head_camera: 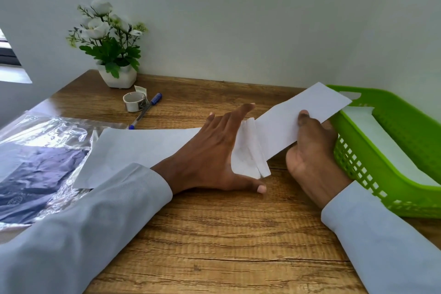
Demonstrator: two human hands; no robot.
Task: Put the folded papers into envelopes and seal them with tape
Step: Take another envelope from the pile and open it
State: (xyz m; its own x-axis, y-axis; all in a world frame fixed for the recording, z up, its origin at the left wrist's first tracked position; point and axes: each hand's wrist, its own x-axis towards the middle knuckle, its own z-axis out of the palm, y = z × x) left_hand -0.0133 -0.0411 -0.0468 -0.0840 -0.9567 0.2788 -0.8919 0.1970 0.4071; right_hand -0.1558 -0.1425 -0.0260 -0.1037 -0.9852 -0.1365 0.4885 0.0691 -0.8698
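Observation:
A white envelope [143,148] lies flat on the wooden table, its mouth and loose flap [248,153] turned to the right. My left hand [214,150] rests on the envelope near the mouth, fingers straight, thumb stretched out on the table. My right hand [312,150] grips a folded white paper [300,114], thumb on top. The paper's left end sits at the envelope's mouth, and its right end is raised over the basket's rim. A roll of tape [134,101] stands at the back of the table.
A green plastic basket [372,169] holding white papers stands at the right, touching my right hand. A blue pen [145,111] leans by the tape. A potted white-flower plant [112,43] is at the back left. A clear plastic packet [40,162] with dark contents lies at the left.

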